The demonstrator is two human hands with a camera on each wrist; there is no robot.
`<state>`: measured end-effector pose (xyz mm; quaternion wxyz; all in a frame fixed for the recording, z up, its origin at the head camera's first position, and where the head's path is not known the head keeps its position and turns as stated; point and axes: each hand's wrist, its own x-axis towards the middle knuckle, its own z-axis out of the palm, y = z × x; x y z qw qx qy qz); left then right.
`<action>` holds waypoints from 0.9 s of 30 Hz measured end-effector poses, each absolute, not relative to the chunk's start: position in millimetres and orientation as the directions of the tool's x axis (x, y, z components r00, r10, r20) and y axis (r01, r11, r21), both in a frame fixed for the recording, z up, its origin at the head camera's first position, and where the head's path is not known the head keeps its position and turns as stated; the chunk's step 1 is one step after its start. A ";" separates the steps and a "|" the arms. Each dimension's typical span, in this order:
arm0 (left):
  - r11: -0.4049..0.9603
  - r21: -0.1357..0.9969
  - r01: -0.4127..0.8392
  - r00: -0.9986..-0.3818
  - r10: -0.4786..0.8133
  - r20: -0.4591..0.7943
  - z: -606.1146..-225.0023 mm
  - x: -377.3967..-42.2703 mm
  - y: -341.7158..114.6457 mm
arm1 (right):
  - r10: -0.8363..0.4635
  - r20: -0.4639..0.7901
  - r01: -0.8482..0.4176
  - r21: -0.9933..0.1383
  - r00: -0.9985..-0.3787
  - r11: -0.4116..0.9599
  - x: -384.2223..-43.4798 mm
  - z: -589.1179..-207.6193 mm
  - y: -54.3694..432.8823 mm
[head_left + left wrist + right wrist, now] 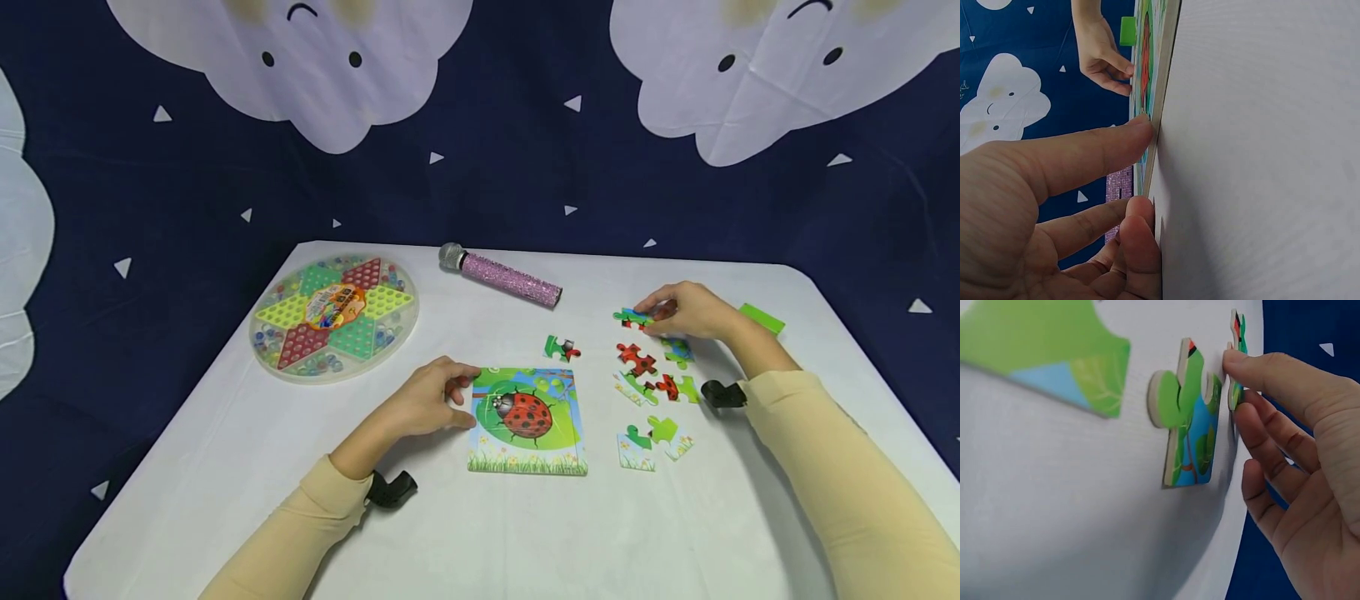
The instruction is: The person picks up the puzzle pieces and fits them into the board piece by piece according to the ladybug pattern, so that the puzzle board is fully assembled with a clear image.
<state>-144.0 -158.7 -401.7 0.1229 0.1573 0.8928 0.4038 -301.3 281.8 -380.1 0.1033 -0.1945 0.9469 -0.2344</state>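
Note:
A square ladybug picture board (525, 417) lies flat near the table's middle. At its left edge, my left hand (429, 398) touches the side with thumb and fingertips; the left wrist view shows the straight thumb (1085, 159) against the board's edge. Over at the right, my right hand (692, 310) pinches a green, red and blue puzzle piece (627, 317) between thumb and fingers. A blue and green corner piece (1200, 444) lies close to that hand. Below it are a red piece (636, 360) and several other loose pieces.
A green-and-red piece (561, 348) lies just above the board. Farther back is a pink glitter microphone (510, 279). A round Chinese checkers set (367, 337) stands at the left, and a plain green piece (762, 318) sits beyond the right wrist.

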 end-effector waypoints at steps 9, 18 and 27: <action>0.624 0.760 0.178 -0.920 0.380 -0.097 -401.3 -143.5 -159.6 | -0.467 -0.072 -0.396 -0.426 -0.881 0.813 -300.3 -381.8 275.6; 0.629 0.755 0.183 -0.919 0.383 -0.096 -402.3 -143.5 -158.5 | -0.476 -0.062 -0.415 -0.402 -0.877 0.817 -300.6 -388.3 274.6; 0.643 0.741 0.194 -0.922 0.378 -0.087 -403.0 -144.3 -158.2 | -0.463 -0.024 -0.407 -0.440 -0.886 0.801 -295.8 -389.2 273.7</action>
